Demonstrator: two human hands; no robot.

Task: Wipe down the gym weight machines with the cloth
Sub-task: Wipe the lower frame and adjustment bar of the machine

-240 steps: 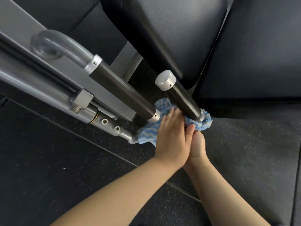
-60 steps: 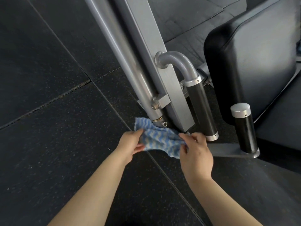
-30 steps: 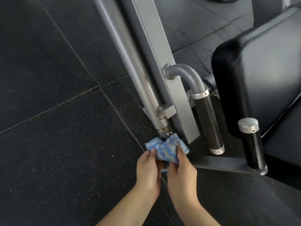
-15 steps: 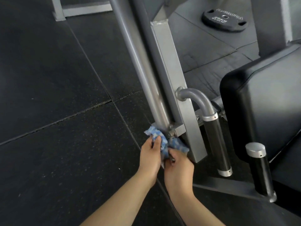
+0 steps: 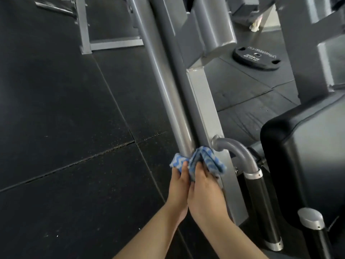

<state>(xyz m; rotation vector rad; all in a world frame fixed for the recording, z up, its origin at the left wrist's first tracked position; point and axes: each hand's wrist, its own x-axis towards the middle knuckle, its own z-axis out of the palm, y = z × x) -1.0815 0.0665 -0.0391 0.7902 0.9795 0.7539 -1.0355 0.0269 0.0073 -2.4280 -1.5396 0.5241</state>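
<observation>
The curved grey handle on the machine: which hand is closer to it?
Right. The right hand grips the cloth just below the curved handle; the left hand holds the cloth's other side, further away.

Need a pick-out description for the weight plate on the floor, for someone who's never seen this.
Start at the black seat pad on the right, then look up the frame past the grey square post. The weight plate lies flat on the rubber floor: the only round black disc, with white lettering and a centre hole.
</observation>
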